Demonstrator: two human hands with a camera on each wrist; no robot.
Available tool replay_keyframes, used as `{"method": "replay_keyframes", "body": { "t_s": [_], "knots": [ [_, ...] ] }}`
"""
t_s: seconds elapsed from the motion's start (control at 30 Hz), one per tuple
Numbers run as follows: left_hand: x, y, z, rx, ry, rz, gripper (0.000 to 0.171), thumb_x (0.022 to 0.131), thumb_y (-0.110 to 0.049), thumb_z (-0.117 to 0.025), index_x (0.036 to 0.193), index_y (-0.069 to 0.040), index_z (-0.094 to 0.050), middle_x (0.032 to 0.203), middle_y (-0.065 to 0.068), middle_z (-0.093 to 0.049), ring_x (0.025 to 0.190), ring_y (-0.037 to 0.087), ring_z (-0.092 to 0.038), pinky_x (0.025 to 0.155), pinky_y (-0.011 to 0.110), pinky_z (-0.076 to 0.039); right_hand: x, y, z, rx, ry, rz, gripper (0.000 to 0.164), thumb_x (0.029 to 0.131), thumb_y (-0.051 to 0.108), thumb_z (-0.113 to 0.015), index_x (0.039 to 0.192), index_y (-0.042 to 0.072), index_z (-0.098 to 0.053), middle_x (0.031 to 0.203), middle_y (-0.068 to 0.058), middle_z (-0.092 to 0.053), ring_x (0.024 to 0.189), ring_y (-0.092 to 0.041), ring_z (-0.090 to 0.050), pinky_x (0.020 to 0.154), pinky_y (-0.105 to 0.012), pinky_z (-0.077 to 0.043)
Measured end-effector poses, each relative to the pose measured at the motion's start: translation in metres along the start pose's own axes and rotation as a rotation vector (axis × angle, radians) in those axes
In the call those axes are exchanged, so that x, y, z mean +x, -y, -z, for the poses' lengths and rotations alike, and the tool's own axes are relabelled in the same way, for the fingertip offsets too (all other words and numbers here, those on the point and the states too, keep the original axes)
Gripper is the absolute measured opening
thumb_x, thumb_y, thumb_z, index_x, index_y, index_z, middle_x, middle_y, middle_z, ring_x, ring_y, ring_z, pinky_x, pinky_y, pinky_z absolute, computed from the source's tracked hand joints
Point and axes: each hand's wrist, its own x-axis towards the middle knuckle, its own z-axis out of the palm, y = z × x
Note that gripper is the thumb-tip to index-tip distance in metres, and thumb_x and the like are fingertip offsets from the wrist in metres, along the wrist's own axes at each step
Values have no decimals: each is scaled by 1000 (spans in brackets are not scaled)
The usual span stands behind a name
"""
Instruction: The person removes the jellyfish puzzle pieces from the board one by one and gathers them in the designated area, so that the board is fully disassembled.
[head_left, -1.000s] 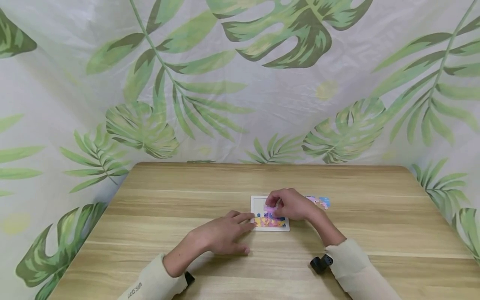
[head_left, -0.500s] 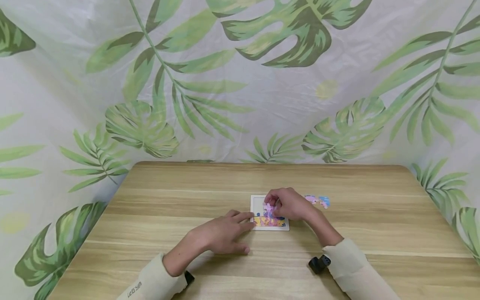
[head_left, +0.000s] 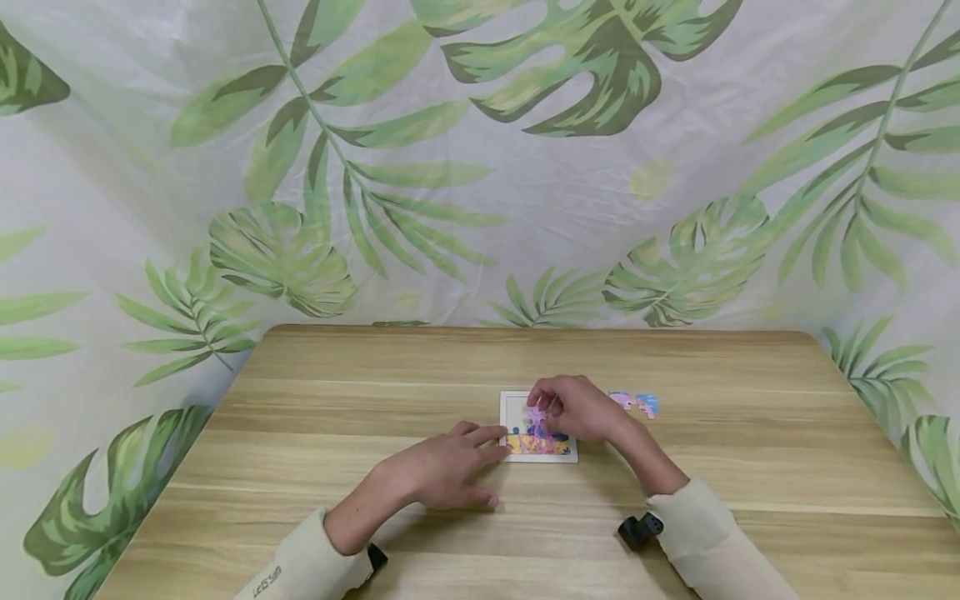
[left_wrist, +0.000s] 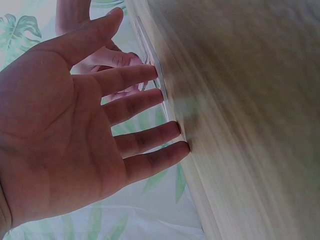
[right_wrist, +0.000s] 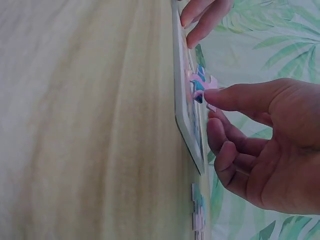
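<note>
A white-framed jigsaw puzzle tray (head_left: 504, 412) lies on the wooden table, its near part filled with yellow, pink and blue pieces. My left hand (head_left: 450, 471) rests its index and middle fingertips on the tray's left edge; in the left wrist view the fingers (left_wrist: 135, 106) are straight and spread. Over the tray, my right hand (head_left: 581, 408) pinches a pink-and-blue jigsaw piece (right_wrist: 199, 82) between thumb and fingers. From the right wrist, that piece appears tilted and close above the tray surface. The fingers partly hide it in the head view.
Loose jigsaw pieces, one pink (head_left: 621, 399) and one blue and pink (head_left: 647, 405), lie just right of the tray, beyond the right wrist. Behind the table (head_left: 375, 358) hangs a leaf-patterned cloth (head_left: 480, 208). A black wrist camera (head_left: 640, 531) sits at the right sleeve.
My right hand has shifted very slightly left with the pinched jigsaw piece, and more of the loose pieces show beside its wrist. The left hand has stayed at the tray's edge.
</note>
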Motion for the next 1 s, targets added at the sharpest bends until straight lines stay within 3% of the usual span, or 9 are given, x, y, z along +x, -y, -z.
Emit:
{"method": "replay_keyframes", "body": {
  "t_s": [0.23, 0.47, 1.0],
  "knots": [
    [1, 3, 0, 5, 8, 13, 68, 103, -48, -71, 162, -19, -51, 176, 2, -36, 160, 33, -37, 124, 54, -43, -2, 4, 3, -4, -1, -2, 20, 99, -2, -68, 110, 13, -74, 97, -3, -74, 83, -11, -64, 78, -30, -55],
    [0, 3, 0, -3, 3, 7, 68, 103, -47, -71, 161, -19, -51, 176, 3, -36, 160, 33, -37, 124, 54, -44, -6, 0, 7, 66, 1, 13, 15, 102, 3, -67, 111, 12, -75, 96, -2, -73, 84, -12, -63, 77, -28, -54],
    [-3, 0, -1, 0, 5, -1, 71, 101, -46, -73, 163, -19, -49, 176, 2, -34, 160, 34, -35, 125, 55, -42, -39, -35, 29, 87, -17, -8, 15, 104, 7, -64, 112, 13, -75, 95, -1, -69, 85, -16, -58, 73, -27, -50]
  ]
}}
